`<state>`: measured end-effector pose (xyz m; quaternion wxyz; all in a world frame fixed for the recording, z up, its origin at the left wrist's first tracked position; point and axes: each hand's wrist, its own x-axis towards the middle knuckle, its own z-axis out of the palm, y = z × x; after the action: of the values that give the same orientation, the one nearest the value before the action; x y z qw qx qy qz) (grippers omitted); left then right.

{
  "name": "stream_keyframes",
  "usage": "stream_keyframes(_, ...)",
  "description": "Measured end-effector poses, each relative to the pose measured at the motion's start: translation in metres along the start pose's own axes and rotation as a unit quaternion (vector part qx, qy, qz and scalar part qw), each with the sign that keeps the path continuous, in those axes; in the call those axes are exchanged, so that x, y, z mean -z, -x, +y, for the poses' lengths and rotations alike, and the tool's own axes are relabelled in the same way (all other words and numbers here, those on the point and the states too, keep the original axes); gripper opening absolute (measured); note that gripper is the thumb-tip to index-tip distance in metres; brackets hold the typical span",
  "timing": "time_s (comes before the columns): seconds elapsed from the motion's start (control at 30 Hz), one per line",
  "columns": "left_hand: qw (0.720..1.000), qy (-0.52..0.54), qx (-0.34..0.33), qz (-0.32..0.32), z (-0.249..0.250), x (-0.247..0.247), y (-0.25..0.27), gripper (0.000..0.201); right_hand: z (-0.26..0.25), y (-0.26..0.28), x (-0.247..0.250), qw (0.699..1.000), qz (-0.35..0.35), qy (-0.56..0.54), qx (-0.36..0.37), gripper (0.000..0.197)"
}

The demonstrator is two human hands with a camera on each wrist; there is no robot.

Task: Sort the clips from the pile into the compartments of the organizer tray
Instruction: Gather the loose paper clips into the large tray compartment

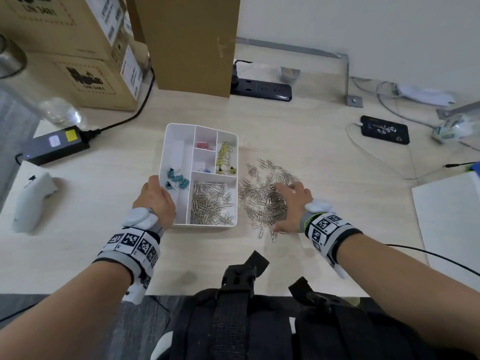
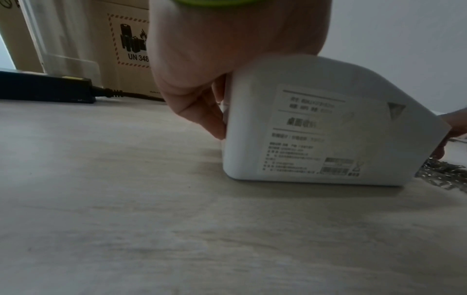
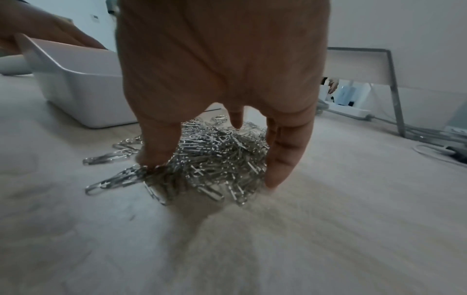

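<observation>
**deskwatcher:** So the white organizer tray (image 1: 179,141) sits mid-desk, and the left hand (image 1: 155,201) has it by the near-left wall, around 7 o'clock on the tray. Thumb's hooked over the rim, fingers curled down the outside. From the left wrist view the tray looks tipped, left side lifted off the wooden desk (image 1: 324,141), underside label showing.

**clipcounter:** And the pile?

**deskwatcher:** The pile of silver paper clips (image 1: 262,196) is just beside the tray at its 3 o'clock. The right hand (image 1: 292,203) is planted on top, fingers spread wide and bent down like a claw around a heap, thumb and fingertips at desk level. Raking more than pinching.

**clipcounter:** What's sorted already?

**deskwatcher:** Silver clips (image 1: 210,203) fill the near-right compartment, around 5 o'clock. Teal binder clips (image 1: 176,179) lie in the long left one, yellow binder clips (image 1: 225,158) at the far right, pink ones (image 1: 202,145) in the far-middle slot, one blue thing (image 1: 205,170) in the slot below it; too small to tell.

**clipcounter:** Desk clutter?

**deskwatcher:** Cardboard boxes (image 1: 78,48) at 11 o'clock, black power strip (image 1: 261,89) at 12, phone (image 1: 385,129) on a cable at 2.
</observation>
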<state>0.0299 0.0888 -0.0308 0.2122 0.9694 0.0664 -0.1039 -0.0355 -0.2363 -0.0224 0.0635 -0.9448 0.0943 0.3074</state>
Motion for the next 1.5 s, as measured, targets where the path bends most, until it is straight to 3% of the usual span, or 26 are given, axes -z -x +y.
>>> stream_keyframes(0.3, 0.999, 0.013, -0.007, 0.037, 0.004, -0.006, 0.005, 0.013, -0.015, -0.015, -0.003, 0.996, 0.055, -0.035, 0.057, 0.050)
stream_keyframes(0.47, 0.999, 0.009, -0.003, 0.040, 0.005, -0.006, 0.004, 0.011, -0.018, -0.020, 0.000, 0.991, 0.093, -0.070, 0.067, 0.038)
stream_keyframes(0.63, 0.998, 0.020, -0.011, 0.059, 0.000, -0.008, 0.004, 0.013, -0.020, -0.019, 0.016, 0.980, 0.103, -0.170, 0.014, 0.022)
stream_keyframes(0.8, 0.999, 0.018, -0.015, 0.043, -0.005, -0.006, 0.002, 0.018, -0.019, -0.020, 0.018, 0.960, 0.093, -0.259, -0.051, 0.018)
stream_keyframes(1.07, 0.998, 0.026, -0.006, 0.049, -0.020, 0.002, 0.008, 0.019, -0.028, -0.019, 0.032, 0.936, 0.145, -0.316, -0.048, 0.015)
stream_keyframes(1.33, 0.998, 0.035, -0.003, 0.049, -0.018, -0.001, 0.005, 0.019, -0.064, -0.004, 0.047, 0.921, 0.187, -0.339, 0.035, 0.015)
stream_keyframes(1.5, 0.998, 0.036, -0.016, 0.041, -0.014, 0.000, 0.006, 0.021, -0.110, 0.008, 0.048, 0.916, 0.163, -0.345, 0.124, 0.017)
